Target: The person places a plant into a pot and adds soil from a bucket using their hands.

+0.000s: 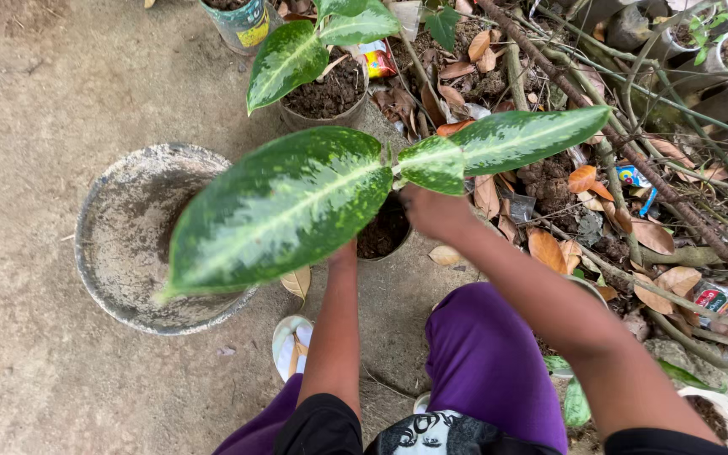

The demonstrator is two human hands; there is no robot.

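Here, potted plant (pixel 297 202), broad green leaves mottled cream, hands' grip hidden, cannot tell.

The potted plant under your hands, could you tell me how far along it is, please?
Done: the plant stands upright in its small pot, which already holds soil. In hand: the right hand is at the pot's rim by the stem; the left hand is hidden under a big leaf, so its grip is unclear. Left: the grey basin beside it looks empty, and whether more soil is needed cannot be judged.
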